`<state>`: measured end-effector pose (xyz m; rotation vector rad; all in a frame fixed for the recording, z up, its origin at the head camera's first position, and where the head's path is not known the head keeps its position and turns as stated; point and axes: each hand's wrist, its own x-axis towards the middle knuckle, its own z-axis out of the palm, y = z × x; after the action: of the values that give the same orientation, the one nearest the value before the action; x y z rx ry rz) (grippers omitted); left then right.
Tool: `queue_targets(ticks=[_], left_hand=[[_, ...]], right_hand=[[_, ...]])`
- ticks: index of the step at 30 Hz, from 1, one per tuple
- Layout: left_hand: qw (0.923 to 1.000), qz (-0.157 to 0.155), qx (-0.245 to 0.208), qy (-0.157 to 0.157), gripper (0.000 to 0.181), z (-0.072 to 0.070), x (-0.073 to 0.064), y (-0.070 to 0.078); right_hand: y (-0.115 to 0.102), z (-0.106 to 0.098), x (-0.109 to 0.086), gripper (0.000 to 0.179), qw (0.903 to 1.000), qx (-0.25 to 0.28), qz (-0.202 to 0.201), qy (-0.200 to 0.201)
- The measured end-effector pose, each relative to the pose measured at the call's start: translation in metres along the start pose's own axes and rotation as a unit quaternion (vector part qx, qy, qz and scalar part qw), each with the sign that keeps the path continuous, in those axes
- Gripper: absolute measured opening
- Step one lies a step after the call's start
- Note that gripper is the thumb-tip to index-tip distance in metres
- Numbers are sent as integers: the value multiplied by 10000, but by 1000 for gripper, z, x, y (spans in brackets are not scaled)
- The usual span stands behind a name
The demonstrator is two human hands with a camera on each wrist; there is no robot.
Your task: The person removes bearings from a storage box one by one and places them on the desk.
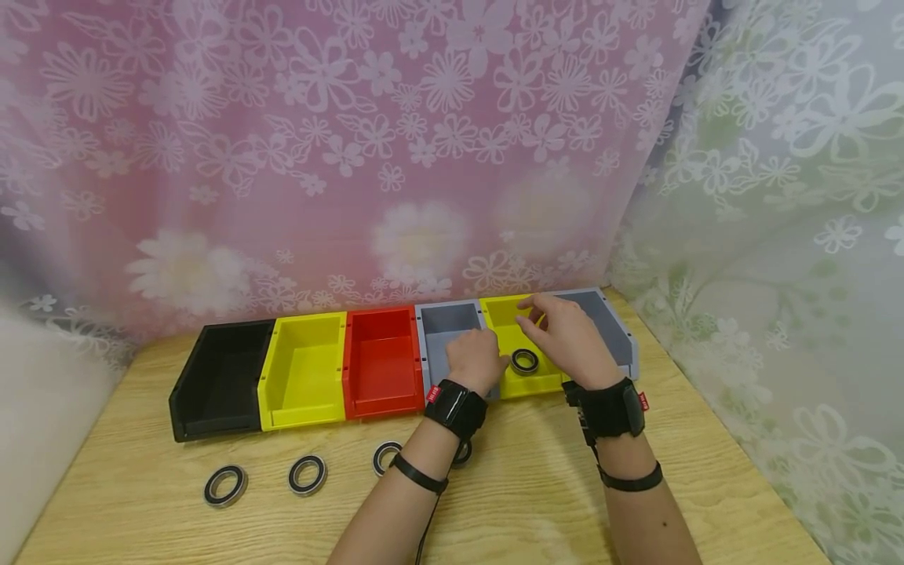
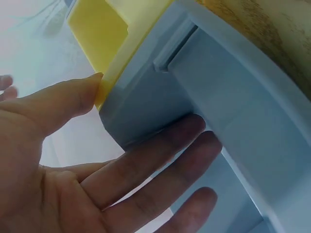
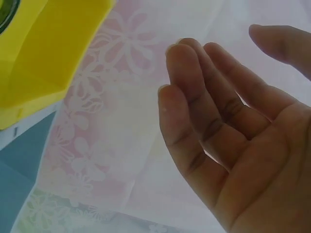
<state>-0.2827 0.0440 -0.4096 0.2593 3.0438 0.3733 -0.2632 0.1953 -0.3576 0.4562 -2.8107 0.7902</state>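
My left hand (image 1: 477,361) straddles the adjoining walls of a grey bin (image 1: 442,318) and the right-hand yellow bin (image 1: 547,386). In the left wrist view, the thumb presses the yellow edge (image 2: 109,87) and several fingers reach inside the grey bin, pinching the walls between them. A black-and-silver ball bearing (image 1: 525,372) lies in that yellow bin, beside the left hand. Above the yellow bin's right side hovers my right hand (image 1: 565,333), its fingers loosely bent and apart from the thumb, holding nothing.
Further left in the row stand a red bin (image 1: 384,377), another yellow bin (image 1: 304,377) and a black bin (image 1: 226,384). A second grey bin (image 1: 607,318) ends the row at right. Several bearings (image 1: 307,490) lie on the wooden table (image 1: 537,479), one partly behind the left forearm.
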Motion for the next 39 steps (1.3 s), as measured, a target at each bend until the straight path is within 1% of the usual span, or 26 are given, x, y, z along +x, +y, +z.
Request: queue_targets(ticks=[8, 16, 19, 22, 26, 29, 33, 36, 39], left_hand=[[9999, -13, -166, -16, 38, 1, 0, -2], [9998, -20, -189, -26, 43, 4, 4, -4], [9998, -17, -210, -14, 43, 5, 4, -4], [9998, -23, -210, 10, 41, 4, 4, -4], [9997, -8, -213, 69, 41, 5, 3, -5], [9997, 5, -209, 132, 43, 7, 1, -5], [9997, -7, -207, 144, 48, 6, 1, -3], [9997, 6, -213, 150, 47, 6, 1, -2], [9996, 32, -221, 182, 45, 7, 1, -3]], right_hand=[[10, 10, 6, 30, 9997, -59, 153, -197], [17, 26, 15, 35, 9977, -217, 260, -583], [20, 31, 17, 36, 9964, -303, 372, -695], [23, 38, 20, 40, 9929, -487, 506, -962], [28, 51, 22, 46, 9854, -833, 652, -1336], [30, 57, 21, 48, 9820, -1000, 742, -1417], [32, 58, 20, 51, 9784, -1059, 889, -1540], [35, 60, 20, 52, 9754, -1086, 884, -1704], [38, 63, 20, 51, 9737, -1125, 785, -1816]])
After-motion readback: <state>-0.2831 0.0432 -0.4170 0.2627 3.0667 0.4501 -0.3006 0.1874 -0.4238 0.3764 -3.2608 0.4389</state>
